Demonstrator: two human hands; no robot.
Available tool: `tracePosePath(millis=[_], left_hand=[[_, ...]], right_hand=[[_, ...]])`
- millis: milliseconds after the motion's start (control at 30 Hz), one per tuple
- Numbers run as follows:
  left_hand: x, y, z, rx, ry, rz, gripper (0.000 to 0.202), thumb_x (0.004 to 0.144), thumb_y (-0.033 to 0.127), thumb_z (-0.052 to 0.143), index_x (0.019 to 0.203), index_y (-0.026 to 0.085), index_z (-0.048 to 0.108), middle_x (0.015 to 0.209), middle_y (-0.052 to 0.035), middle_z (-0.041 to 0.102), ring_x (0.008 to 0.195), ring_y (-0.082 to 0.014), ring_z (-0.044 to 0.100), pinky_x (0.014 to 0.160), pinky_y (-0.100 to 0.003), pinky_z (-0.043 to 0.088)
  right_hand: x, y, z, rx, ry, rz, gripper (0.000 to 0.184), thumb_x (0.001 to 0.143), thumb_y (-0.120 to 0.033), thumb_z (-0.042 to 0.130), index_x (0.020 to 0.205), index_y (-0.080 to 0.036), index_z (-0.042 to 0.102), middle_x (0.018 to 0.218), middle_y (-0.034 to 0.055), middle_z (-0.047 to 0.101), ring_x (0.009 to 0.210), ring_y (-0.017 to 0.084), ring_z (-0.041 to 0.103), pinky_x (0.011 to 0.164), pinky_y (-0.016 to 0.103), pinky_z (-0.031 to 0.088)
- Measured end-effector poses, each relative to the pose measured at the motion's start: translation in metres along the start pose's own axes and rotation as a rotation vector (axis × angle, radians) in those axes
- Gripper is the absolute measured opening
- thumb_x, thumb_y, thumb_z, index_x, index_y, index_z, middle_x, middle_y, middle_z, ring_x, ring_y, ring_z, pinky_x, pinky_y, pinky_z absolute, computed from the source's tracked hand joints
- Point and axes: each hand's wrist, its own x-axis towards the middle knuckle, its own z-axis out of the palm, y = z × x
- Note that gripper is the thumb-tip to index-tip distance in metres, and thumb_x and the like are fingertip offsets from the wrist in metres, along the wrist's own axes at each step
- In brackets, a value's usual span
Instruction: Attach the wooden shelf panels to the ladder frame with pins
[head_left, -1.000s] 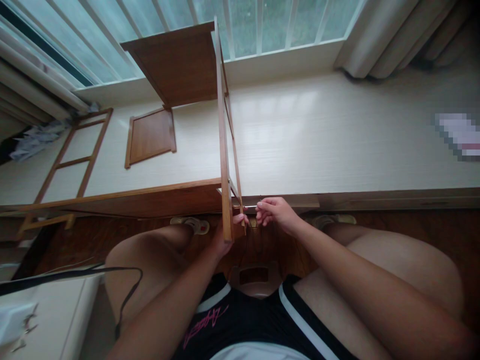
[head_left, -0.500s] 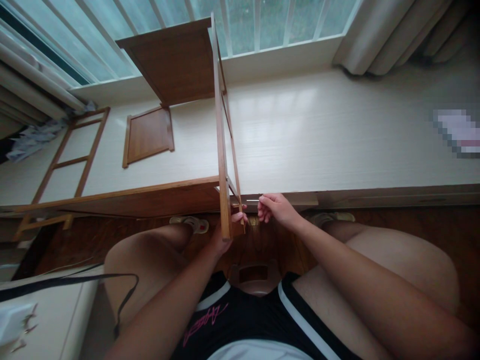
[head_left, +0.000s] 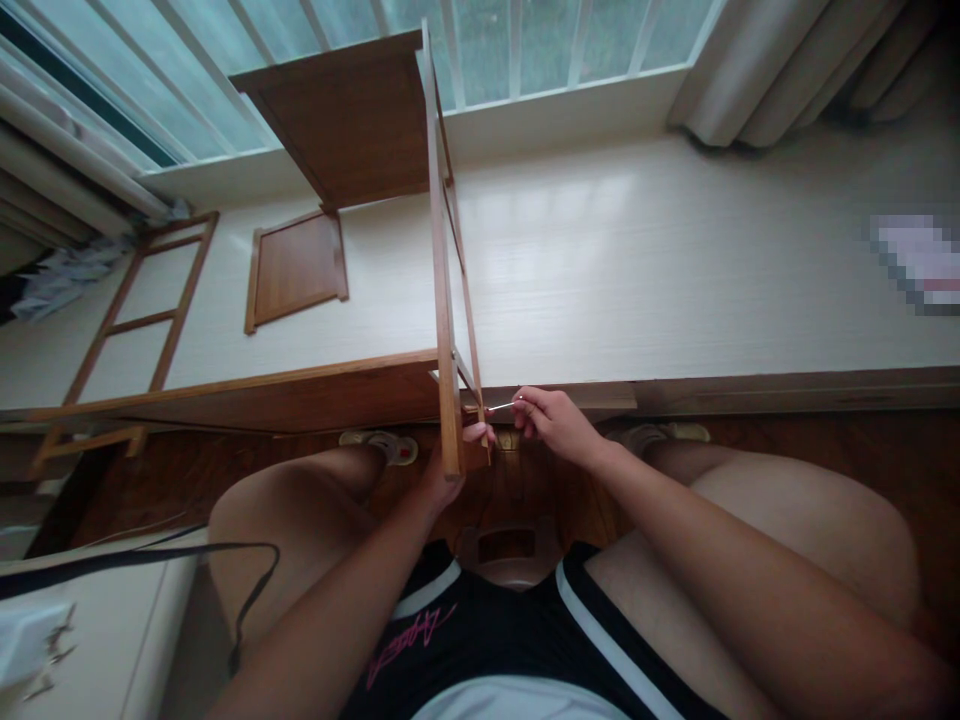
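A brown wooden frame (head_left: 442, 300) stands on edge on the white ledge, its near end jutting past the ledge's front. My left hand (head_left: 474, 432) is closed round that near end, with fingertips showing between its two rails and the rest partly hidden. A long wooden panel (head_left: 300, 393) joins the frame from the left. Pinched in my closed right hand (head_left: 551, 418) is a thin silver metal rod (head_left: 502, 406). Its far tip meets the frame's near end, just above my left fingertips. Whatever the tip touches is too small to make out.
Another wooden panel (head_left: 352, 125) extends left from the frame's far end. On the white ledge (head_left: 585, 250) lie a small wooden panel (head_left: 298, 270) and a ladder-like frame (head_left: 169, 318). Small metal parts (head_left: 52, 650) sit on a cabinet at lower left, beside a black strap (head_left: 150, 555).
My right hand has shifted slightly left and tilted, bringing the metal rod's tip against the frame's near end. My left hand and the frame stay put.
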Motion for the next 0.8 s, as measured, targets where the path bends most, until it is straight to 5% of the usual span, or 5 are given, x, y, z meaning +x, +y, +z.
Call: tracePosePath(millis=[800], left_hand=[[0.0, 0.0, 0.001, 0.015, -0.025, 0.004, 0.035, 0.077, 0.032, 0.074, 0.106, 0.014, 0.069, 0.075, -0.0015, 0.064, 0.064, -0.0121, 0.057, 0.059, -0.025, 0.042]], right_hand=[[0.0, 0.016, 0.006, -0.054, 0.08, -0.03, 0.028, 0.097, -0.04, 0.048, 0.093, -0.021, 0.068, 0.067, -0.0011, 0.061, 0.053, 0.012, 0.054, 0.056, 0.025, 0.042]])
